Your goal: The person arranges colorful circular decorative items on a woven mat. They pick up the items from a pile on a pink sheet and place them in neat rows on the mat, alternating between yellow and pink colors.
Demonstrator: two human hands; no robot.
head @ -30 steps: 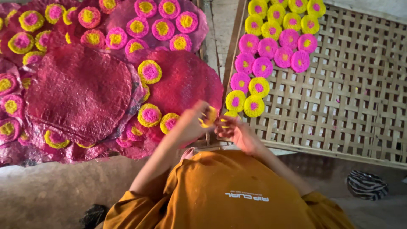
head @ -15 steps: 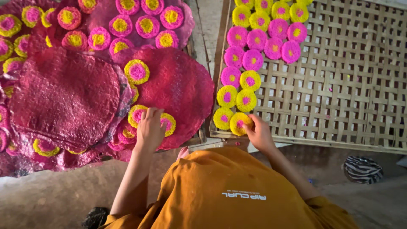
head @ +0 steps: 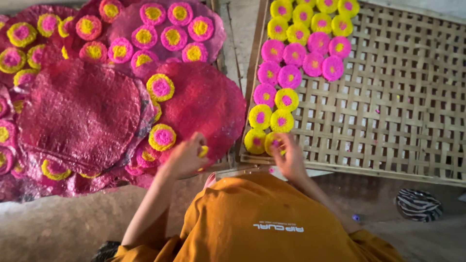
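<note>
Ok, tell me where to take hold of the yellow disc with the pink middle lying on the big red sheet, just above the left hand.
Probably by the near rim of the yellow disc, coming from below where the left hand is. It lies flat on the red sheet, thin, so pinch its edge.

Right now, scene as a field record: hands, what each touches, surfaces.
left hand: lifting a yellow-rimmed disc at the edge of the pink sheets, grip partly blurred
right hand: on a yellow disc at the mat's near corner
woven bamboo mat: pink and yellow discs in rows along its left side
pink sheets: overlapping rounds, more discs on top
shirt: orange
floor: striped cloth
</note>
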